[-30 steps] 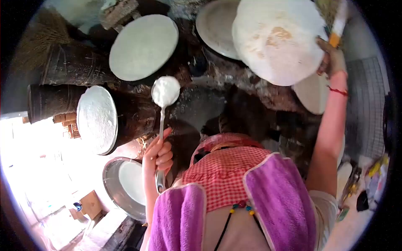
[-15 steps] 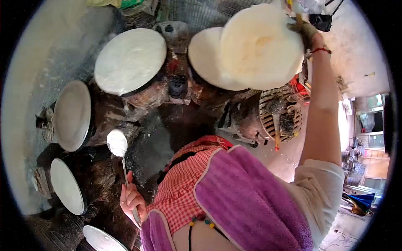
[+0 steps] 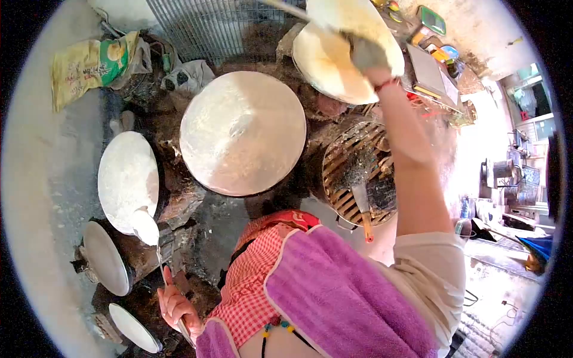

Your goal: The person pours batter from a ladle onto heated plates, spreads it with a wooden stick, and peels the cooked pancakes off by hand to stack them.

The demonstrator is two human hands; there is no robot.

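My left hand (image 3: 178, 305) is closed around the handle of a ladle (image 3: 145, 227), whose bowl, white with batter, is over the lower edge of a white-coated round griddle (image 3: 126, 173). At the upper right, my gloved right hand (image 3: 367, 56) is blurred by motion over a large pale flatbread (image 3: 334, 65) with a browned patch. A thin smeared stick (image 3: 285, 8) runs to its fingers and appears held. Between the hands lies a big round griddle (image 3: 243, 134) covered in white batter, partly shaded.
Two more griddles, one greyish (image 3: 106, 258) and one whiter (image 3: 135, 328), stand at lower left. A slatted round grate (image 3: 343, 179) holds a brush (image 3: 362, 209). A yellow-green bag (image 3: 92, 65) lies at upper left, and boxes (image 3: 427, 71) stand at upper right.
The view has shifted. The flatbread that my right hand held up by its edge now lies lower, with that hand over it. A stick shows at its fingers. The ladle is now over a white-coated griddle.
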